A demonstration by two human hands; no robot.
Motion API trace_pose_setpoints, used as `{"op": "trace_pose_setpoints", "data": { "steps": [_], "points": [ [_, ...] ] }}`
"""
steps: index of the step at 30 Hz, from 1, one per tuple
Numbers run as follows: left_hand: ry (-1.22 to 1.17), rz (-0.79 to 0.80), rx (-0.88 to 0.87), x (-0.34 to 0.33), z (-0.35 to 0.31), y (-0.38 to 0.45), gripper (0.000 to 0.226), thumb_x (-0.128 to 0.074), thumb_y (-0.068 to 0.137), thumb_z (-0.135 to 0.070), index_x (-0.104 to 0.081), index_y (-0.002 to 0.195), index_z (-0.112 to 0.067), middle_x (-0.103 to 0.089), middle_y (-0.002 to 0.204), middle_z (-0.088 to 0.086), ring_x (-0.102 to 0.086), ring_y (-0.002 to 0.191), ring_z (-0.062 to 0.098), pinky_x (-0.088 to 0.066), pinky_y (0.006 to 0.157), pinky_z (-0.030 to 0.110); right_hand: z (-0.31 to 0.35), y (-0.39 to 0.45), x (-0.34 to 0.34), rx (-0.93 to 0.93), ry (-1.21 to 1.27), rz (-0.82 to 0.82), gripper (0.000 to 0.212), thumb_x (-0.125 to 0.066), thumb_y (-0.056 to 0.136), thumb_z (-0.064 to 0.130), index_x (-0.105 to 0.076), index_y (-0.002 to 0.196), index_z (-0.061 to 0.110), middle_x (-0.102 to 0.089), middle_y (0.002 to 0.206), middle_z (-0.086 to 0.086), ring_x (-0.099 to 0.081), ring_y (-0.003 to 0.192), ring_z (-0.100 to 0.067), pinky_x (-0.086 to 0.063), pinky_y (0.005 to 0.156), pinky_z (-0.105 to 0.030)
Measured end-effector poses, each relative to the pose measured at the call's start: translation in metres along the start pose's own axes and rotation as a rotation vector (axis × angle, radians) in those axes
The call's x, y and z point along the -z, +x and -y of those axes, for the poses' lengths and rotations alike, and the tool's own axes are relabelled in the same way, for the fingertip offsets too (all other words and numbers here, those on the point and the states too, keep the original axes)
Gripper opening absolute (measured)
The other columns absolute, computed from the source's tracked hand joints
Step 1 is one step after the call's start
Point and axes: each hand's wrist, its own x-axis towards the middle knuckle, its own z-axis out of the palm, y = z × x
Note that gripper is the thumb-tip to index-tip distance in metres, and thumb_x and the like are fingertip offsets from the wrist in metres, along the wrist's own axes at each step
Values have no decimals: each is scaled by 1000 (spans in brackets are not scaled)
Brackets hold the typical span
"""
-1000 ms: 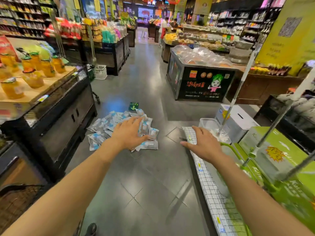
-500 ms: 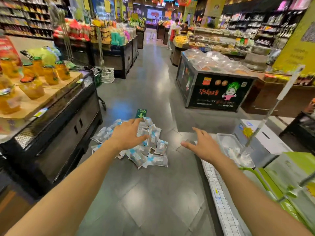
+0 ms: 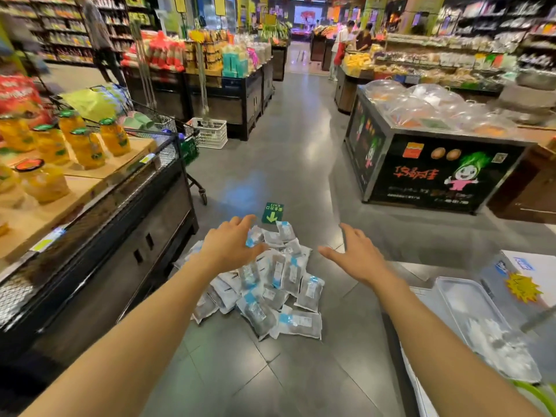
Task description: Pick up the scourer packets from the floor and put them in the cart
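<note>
A heap of several scourer packets point(image 3: 272, 291), clear plastic with blue and white labels, lies on the grey tiled floor in the aisle. My left hand point(image 3: 230, 245) is stretched out above the heap's left side, fingers spread and relaxed, holding nothing. My right hand point(image 3: 356, 255) hovers to the right of the heap, fingers spread, also holding nothing. A wire shopping cart point(image 3: 168, 127) with a green front stands behind the left display counter, partly hidden by it.
A black counter point(image 3: 99, 224) with yellow jars runs along the left. A black produce stand point(image 3: 433, 173) sits at right. A white box and clear tray point(image 3: 478, 323) are near right. A green exit sticker point(image 3: 272, 212) marks the floor. People stand far down the aisle.
The view has moved forward and the heap is nearer. My right hand has swung from the display at right toward the heap; my left hand stays over the packets.
</note>
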Motion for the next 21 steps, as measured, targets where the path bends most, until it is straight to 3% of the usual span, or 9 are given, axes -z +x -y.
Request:
{"op": "trace_pose_setpoints", "data": {
  "steps": [11,21],
  "points": [
    [-29,113,-8,-39,54,185,83,-49,95,-67,-23,160,-22,-44,153,10,-49,136,33,-49,102,48,1,184,-35,-71,83,112,97,-64,88,69,-21,163,25,-30,165,-10,-34,151,-31,-35,117,-47],
    [-15,230,-103,-176,114,357,80,-54,95,-63,-24,159,-25,-43,154,9,-48,136,34,-48,103,50,-54,355,-155,-194,91,231,96,-74,85,59,-31,160,20,-34,165,-10,-35,150,-29,-31,120,-41]
  ]
}}
